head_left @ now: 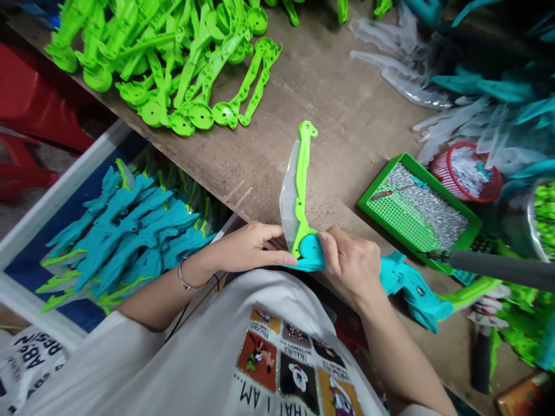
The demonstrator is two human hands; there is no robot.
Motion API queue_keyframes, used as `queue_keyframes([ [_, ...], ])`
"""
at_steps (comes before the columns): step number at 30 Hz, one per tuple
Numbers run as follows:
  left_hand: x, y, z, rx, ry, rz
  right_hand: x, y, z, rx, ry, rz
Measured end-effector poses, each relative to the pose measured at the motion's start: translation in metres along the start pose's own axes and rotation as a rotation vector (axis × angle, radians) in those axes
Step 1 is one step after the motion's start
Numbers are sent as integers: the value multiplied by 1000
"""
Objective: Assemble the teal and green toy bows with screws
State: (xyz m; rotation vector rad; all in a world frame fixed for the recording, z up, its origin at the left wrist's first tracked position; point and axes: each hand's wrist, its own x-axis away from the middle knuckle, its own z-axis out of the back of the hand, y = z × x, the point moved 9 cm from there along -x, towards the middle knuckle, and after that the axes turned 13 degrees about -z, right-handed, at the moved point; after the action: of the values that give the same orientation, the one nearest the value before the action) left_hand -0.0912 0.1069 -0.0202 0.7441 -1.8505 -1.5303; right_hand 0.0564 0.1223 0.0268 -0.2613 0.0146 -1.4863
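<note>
A plastic toy piece (302, 173) stands up from the table's near edge, with a bright green arm, a clear blade along its left side and a round teal hub at its base. My right hand (353, 260) is closed on the teal part, thumb against the hub. My left hand (249, 247) pinches the base from the other side, thumb and fingers by the lower end of the blade. Right of my right hand lies a teal body (410, 286) with a green end; whether it joins the held piece is hidden by the hand.
Green plastic arms (173, 75) are heaped at the table's back left. A crate (56, 289) of teal pieces stands at left. On the right are a green tray of screws (407, 216), a red basket (451, 173), clear blades (403, 75) and a dark-handled tool (498, 268).
</note>
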Motion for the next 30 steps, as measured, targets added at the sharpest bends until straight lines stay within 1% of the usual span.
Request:
queue_keyframes([
  [2,-5,0,1,-25,14,-7,1,-3,-4,-8,-37,18],
  [4,-11,1,4,-72,70,-19,1,-6,-7,-9,-66,40],
  [6,-16,3,6,-117,106,-32,1,-7,-8,-3,-75,41],
  [9,-21,7,8,-159,122,-34,-1,-5,-7,-11,-75,30],
  [11,-21,8,6,-103,81,-38,-2,-3,-6,-30,-87,30],
  [14,-14,9,-5,68,-68,-47,-2,0,-5,-58,-109,25],
  [16,-8,8,-6,108,-115,-47,-2,1,-5,-74,-124,25],
  [18,-7,9,1,29,-79,-76,-2,0,-5,-83,-140,33],
  [19,-8,11,5,-46,-40,-118,-2,0,-5,-84,-148,38],
  [22,-12,27,14,-305,56,-310,-1,-4,-6,-81,-162,55],
  [24,-13,35,13,-423,69,-416,-1,-5,-7,-80,-166,63],
  [26,-14,37,11,-480,63,-468,-2,-5,-8,-79,-165,63],
  [30,-15,39,10,-531,62,-506,-5,-3,-10,-69,-160,44],
])
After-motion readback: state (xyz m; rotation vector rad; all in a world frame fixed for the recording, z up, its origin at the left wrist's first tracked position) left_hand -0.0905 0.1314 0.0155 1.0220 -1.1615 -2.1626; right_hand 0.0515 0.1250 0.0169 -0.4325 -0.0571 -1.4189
